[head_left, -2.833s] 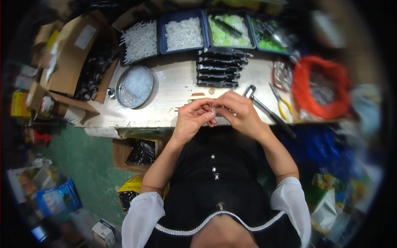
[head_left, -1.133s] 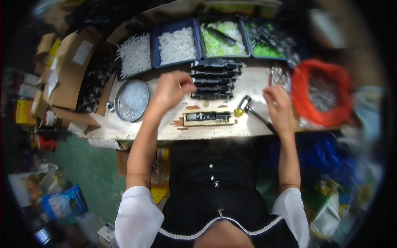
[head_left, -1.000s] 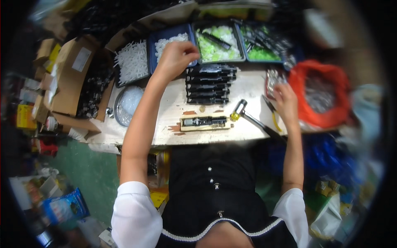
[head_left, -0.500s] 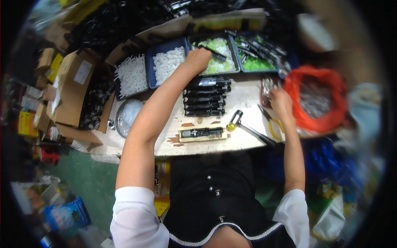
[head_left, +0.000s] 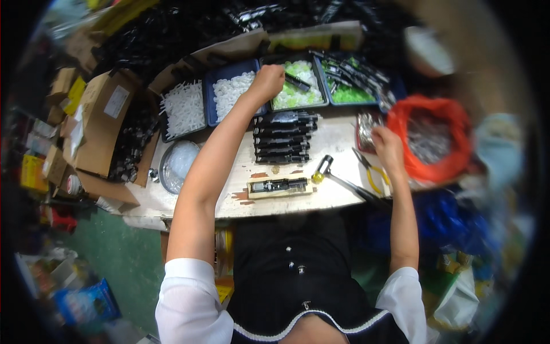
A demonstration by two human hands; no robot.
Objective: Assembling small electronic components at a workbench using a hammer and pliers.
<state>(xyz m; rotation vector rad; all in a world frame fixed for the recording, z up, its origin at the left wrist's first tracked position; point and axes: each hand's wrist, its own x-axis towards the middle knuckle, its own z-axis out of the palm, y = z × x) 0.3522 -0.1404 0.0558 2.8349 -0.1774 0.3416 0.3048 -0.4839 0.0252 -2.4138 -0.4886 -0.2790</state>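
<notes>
Left hand: yours curls over the green-and-white tray; grip can't be told.
Black part: in that tray, long axis slanting from your hand toward near right.
Right hand: well apart, at the red dish; grip unclear.

No lettering can be read. A white label stands on the large cardboard box at the left of the frame — its print too small to make out — and the blue packet at lower left is blurred.
</notes>
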